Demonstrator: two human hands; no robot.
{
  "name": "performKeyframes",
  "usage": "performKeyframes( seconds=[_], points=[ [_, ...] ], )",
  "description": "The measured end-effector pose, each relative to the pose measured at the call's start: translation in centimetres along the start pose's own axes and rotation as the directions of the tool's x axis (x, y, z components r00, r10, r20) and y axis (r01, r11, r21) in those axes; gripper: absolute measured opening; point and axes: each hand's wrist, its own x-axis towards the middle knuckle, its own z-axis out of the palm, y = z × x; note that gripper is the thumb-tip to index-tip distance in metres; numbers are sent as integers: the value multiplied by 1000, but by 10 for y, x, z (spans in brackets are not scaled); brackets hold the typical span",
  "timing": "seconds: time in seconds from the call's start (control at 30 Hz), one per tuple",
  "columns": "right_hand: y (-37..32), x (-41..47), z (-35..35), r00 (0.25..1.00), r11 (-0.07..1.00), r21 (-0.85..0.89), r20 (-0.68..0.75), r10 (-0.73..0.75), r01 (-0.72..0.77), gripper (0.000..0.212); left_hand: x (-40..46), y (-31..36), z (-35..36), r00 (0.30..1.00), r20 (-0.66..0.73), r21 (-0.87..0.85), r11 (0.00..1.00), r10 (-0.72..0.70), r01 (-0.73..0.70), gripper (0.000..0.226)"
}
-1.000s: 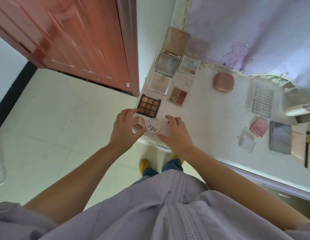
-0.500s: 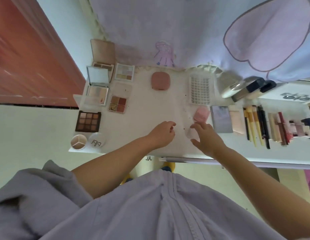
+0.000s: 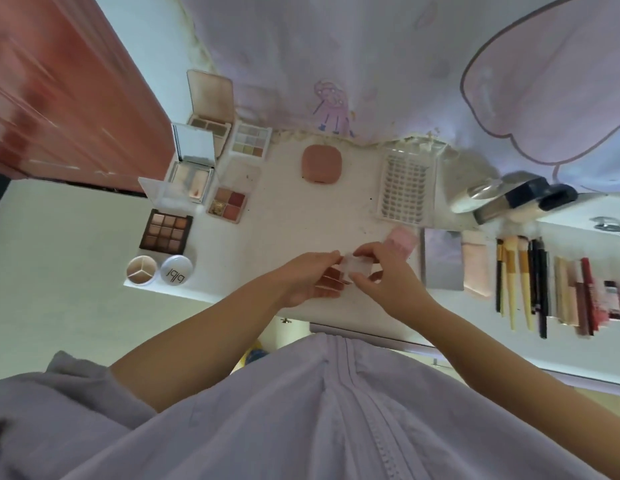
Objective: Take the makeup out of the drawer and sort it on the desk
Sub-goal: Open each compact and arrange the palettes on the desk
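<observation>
Both hands hold a small clear plastic case (image 3: 357, 265) just above the white desk (image 3: 287, 216), near its front edge. My left hand (image 3: 310, 280) pinches its left side and my right hand (image 3: 384, 282) grips its right side with fingers curled round it. Open eyeshadow palettes line the desk's left end: a dark nine-pan palette (image 3: 166, 231), a four-pan red one (image 3: 228, 204), a pale one (image 3: 249, 143). A round three-part pot (image 3: 141, 270) and its white lid (image 3: 176, 274) sit at the front left corner.
A pink compact (image 3: 321, 164) and a clear lash tray (image 3: 407, 187) lie at the back. A pink case (image 3: 402, 239), a grey pouch (image 3: 441, 259), brushes (image 3: 516, 278) and several lipsticks fill the right side. A red door (image 3: 66, 91) stands left.
Both hands left the round pot and lid at the desk's left corner and moved right. They have picked up the small clear case from the desk.
</observation>
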Motion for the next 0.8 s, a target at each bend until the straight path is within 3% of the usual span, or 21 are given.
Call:
performKeyframes(
  seconds=[0.13, 0.23, 0.37, 0.47, 0.57, 0.67, 0.8],
  points=[
    [-26, 15, 13, 996, 967, 239, 6, 92, -91, 12, -19, -10, -19, 995, 38, -214, 974, 91, -81, 25],
    [-41, 31, 23, 989, 948, 280, 45, 142, -148, 22, -35, -15, -39, 990, 21, -337, 933, 139, -124, 26],
    [-62, 52, 41, 974, 933, 297, 157, 162, -203, 17, -54, -18, -71, 980, -100, -394, 898, 170, -195, 25],
    [-82, 74, 61, 969, 902, 364, 171, 181, -233, 11, -66, -21, -94, 969, -207, -535, 813, 135, -228, 22],
    [-104, 97, 87, 968, 890, 389, 171, 184, -237, 8, -76, -29, -113, 961, -275, -716, 658, 40, -232, 11],
    [-118, 115, 112, 965, 902, 360, 192, 178, -238, 8, -77, -34, -124, 935, -353, -808, 508, -15, -297, 21],
    [-125, 126, 130, 965, 931, 277, 179, 191, -236, 11, -69, -27, -125, 905, -424, -778, 525, -33, -346, 29]
  ],
)
